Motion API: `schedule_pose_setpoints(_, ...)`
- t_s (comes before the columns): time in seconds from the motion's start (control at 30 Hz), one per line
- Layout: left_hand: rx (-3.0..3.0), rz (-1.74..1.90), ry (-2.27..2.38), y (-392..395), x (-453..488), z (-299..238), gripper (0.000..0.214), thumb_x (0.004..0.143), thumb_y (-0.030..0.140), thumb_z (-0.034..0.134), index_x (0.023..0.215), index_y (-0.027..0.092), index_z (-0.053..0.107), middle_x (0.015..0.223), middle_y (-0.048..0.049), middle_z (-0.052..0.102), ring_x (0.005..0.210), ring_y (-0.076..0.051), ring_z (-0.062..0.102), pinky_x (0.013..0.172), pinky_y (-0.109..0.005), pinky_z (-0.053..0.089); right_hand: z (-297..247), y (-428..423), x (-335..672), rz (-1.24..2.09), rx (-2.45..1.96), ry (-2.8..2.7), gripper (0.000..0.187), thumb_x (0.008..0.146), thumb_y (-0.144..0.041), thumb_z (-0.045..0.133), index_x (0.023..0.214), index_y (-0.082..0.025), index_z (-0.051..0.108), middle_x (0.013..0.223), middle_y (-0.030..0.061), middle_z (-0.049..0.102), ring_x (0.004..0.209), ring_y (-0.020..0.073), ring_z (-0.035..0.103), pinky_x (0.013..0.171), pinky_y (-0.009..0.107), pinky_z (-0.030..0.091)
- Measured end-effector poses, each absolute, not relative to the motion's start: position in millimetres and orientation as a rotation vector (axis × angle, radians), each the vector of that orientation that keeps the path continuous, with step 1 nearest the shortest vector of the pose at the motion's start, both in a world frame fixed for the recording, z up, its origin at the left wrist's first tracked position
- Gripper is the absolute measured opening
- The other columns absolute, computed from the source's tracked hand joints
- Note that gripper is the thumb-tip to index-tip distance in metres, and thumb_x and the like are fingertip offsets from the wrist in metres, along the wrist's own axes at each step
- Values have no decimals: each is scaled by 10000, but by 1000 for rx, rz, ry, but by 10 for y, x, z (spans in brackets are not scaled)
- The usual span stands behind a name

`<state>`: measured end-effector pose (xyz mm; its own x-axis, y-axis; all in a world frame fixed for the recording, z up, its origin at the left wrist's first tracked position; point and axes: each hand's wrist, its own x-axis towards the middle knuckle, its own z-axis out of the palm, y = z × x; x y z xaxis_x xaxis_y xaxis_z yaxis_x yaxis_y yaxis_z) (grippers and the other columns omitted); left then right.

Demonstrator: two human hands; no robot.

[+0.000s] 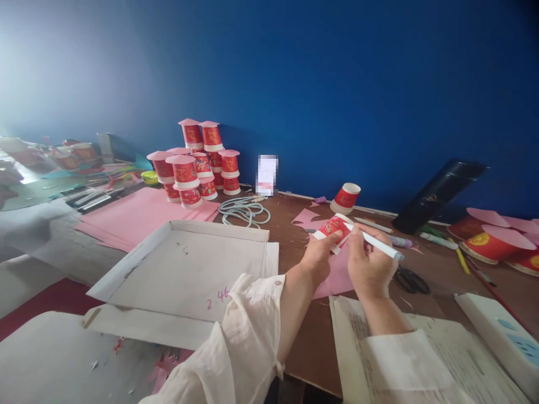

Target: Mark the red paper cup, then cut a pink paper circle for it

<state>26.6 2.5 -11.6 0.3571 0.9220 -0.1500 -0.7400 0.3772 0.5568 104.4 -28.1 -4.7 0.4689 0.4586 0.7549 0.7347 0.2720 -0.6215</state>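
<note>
My left hand (319, 255) is closed around a red paper cup (332, 224) with a white rim, tilted on its side above the table. In my right hand (371, 264) is a white marker (383, 246), its tip against or very near the cup's side; I cannot tell whether it touches. Pink paper (337, 275) lies under both hands. Just behind them another red paper cup (346, 198) stands on the table with its mouth up. Black scissors (411, 279) rest to the right of my right hand, partly hidden by it.
Stacked red cups with pink paper discs (185, 168) stand by the blue wall. A coiled cable (244, 212), pink sheets (138, 216) and a white box lid (168, 269) lie leftward. A black bottle (438, 196), more cups (492, 244) and a power strip (501, 336) are rightward.
</note>
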Motion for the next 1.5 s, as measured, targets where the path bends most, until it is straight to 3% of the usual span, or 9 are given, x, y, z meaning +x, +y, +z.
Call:
schedule_pose_setpoints(0.4,463,1133,475,37,243,-128,253,636,241,824,844,161,705,817,-50,703,855,-217,653,903,-345,452,-62,-271,1054,-238,-1419,-1157,277,888,-411,583,931,-173,718,908,121,768,798,237,724,720,359,566)
schedule_pose_setpoints(0.67,484,1130,464,21,227,-97,185,665,214,788,821,152,712,795,-40,698,777,-171,617,846,-305,458,-88,-273,1058,-228,-1419,-1153,292,896,-416,592,938,-157,722,893,130,768,755,235,718,695,360,563)
schedule_pose_setpoints(1.5,507,1134,473,59,256,-161,256,633,258,825,846,161,720,845,-48,704,863,-209,625,883,-337,421,-90,-257,1068,-259,-1419,-1157,298,898,-405,595,951,-142,723,884,141,772,758,243,732,685,349,573)
